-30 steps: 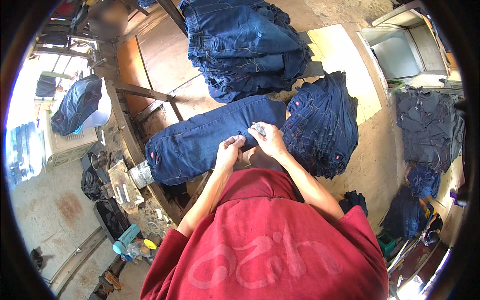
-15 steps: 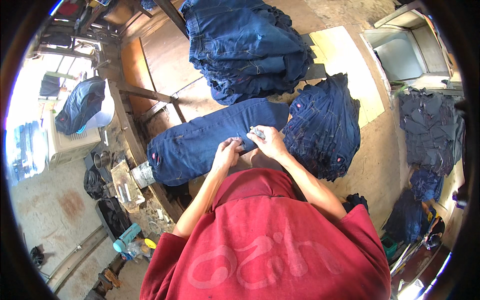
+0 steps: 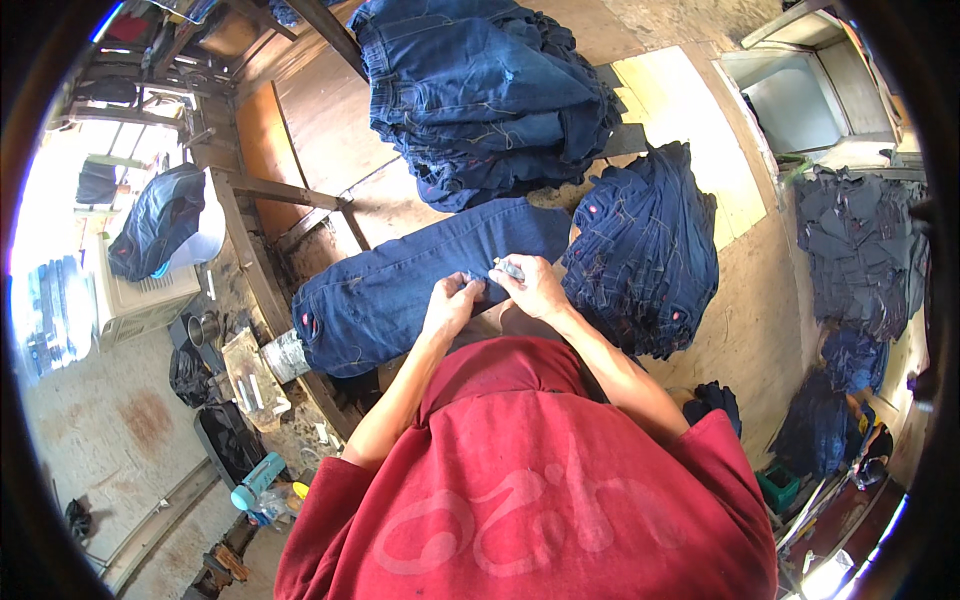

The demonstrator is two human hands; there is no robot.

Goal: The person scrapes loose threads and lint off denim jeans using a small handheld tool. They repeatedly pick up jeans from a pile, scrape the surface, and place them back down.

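A dark blue denim garment [image 3: 400, 270] is stretched lengthwise over a long support, whose pale grey end [image 3: 286, 357] sticks out at the left. My left hand [image 3: 452, 305] is closed at the garment's near edge, its thumb and fingers pinching the cloth beside a small pale bluish patch. Just to its right, my right hand [image 3: 540, 288] is closed around a small greyish tool [image 3: 510, 268], whose tip pokes out past the fingers. What kind of tool it is cannot be made out. The two hands are close together, low over the cloth.
A tall pile of denim garments [image 3: 490, 90] lies beyond the support, and another denim pile [image 3: 645, 250] sits right of my hands. Dark garments [image 3: 860, 255] lie at far right. A wooden beam [image 3: 265, 280] and a turquoise bottle [image 3: 258, 480] are on the left.
The hands stay at the same spot on the denim garment, with small shifts of the fingers; the right hand still holds the greyish tool. The whole view has shifted slightly.
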